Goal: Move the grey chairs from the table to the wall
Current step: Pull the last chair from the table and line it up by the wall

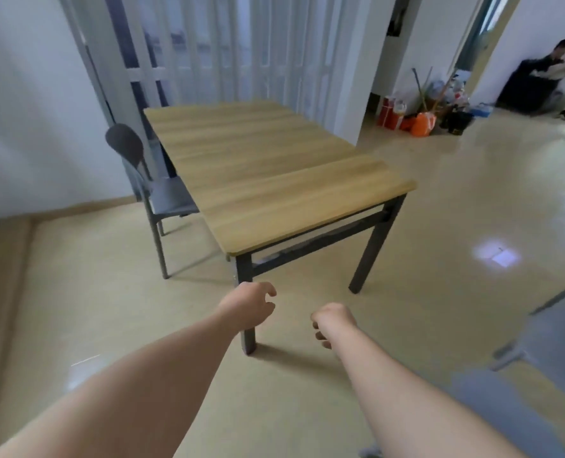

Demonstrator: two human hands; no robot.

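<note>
L hand (248, 307) fwd, fingers loosely curled, empty | R hand (332, 323) fwd, curled, empty

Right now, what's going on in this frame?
A person stands near the corner of a wooden table with both arms stretched forward. The left hand and right hand are loosely curled and hold nothing. One grey chair is tucked in at the table's left side, near the white wall, and neither hand touches it. Part of another grey chair, blurred, shows at the right edge, away from the table. Another person sits in the far doorway.
</note>
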